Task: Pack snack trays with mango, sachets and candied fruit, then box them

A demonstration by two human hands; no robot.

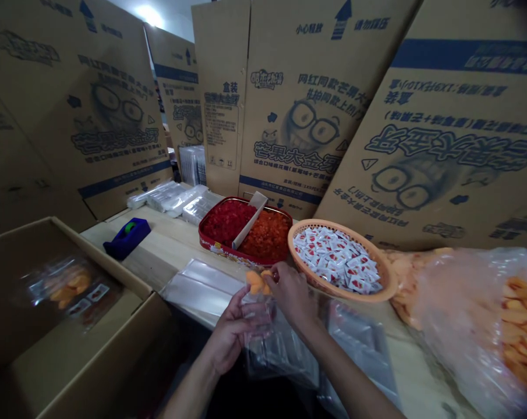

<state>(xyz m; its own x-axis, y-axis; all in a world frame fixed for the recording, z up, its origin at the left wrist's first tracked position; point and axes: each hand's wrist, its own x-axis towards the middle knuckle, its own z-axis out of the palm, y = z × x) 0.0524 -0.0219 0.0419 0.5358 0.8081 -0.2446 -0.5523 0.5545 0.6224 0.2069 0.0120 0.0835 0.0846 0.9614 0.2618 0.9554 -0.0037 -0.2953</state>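
In the middle of the head view, my left hand (229, 336) has its fingers closed around a small clear plastic bag (260, 319), held upright above the table edge. Orange candy pieces (255, 281) show at the bag's top. My right hand (294, 295) reaches in from the right with thumb and fingers pinched together at those pieces; a small reddish bit shows at the fingertips, too small to name. Just behind the hands, a red tray (211, 247) holds red and orange wrapped sweets on either side of a cardboard divider (251, 220).
An orange basket (393, 285) of small white packets stands right of the tray. Farther right lies a big plastic bag (459, 302) of orange pieces. Flat clear bags (204, 286) and a blue tape dispenser (128, 237) lie left. An open carton (115, 343) holds a filled package (77, 291).
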